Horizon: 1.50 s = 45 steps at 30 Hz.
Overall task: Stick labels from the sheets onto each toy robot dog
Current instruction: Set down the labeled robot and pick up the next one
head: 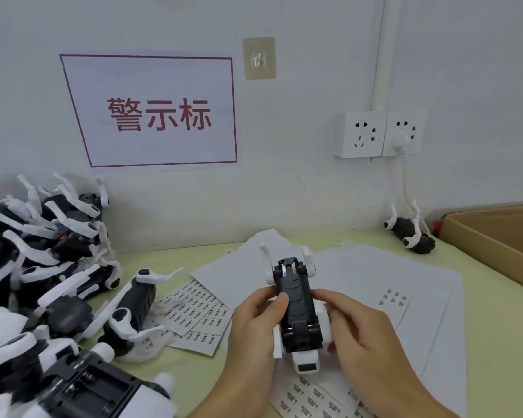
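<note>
Toy robot dog [296, 309]: held belly-up above the table's near edge, gripped by left hand [254, 321] and right hand [360, 330], fingers curled round it. Label sheets [194, 309] beneath. Unprocessed pile [43, 267] at left edge; one dog [411, 233] set at far right. Most judged remaining.

i see a black-and-white toy robot dog [295, 306] with a small red dot, white label sheets [194, 309] printed in rows of black text, a pale yellow-green worktop [495, 321], a brown cardboard box [495, 236], and a red-lettered, red-bordered wall sign [157, 113].
</note>
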Available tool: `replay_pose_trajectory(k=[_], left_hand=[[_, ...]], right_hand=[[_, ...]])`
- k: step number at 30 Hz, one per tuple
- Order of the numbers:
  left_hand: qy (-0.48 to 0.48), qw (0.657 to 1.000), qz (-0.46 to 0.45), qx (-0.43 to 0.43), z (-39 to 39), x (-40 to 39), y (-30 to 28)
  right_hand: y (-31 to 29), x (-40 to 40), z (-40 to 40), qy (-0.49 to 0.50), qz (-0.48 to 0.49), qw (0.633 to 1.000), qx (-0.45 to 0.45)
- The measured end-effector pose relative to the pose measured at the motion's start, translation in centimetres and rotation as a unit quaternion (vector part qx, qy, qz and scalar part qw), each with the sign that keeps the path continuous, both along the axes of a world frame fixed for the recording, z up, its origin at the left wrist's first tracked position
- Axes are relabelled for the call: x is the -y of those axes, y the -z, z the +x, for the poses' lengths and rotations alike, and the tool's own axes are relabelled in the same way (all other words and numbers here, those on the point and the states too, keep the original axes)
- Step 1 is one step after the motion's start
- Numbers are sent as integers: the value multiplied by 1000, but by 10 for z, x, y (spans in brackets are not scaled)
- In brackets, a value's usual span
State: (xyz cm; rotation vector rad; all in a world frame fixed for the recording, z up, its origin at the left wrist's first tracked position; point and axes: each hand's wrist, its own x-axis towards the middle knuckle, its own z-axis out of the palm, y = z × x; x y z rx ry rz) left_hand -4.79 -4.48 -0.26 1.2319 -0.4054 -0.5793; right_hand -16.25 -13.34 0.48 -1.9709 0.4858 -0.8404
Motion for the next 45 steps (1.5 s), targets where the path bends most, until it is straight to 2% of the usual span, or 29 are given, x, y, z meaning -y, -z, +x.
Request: replay_pose_trajectory(k=[21,30,45], left_hand=[[15,999,-35,10,-2,-2,-4],[49,996,-80,-10,0,-2,-3],[85,995,-55,-23,-2,-5,-5]], right_hand=[[4,2,1,18,18,1000,-3],[1,0,-1,-1,29,998,60],[2,2,-1,-31,16,995,98]])
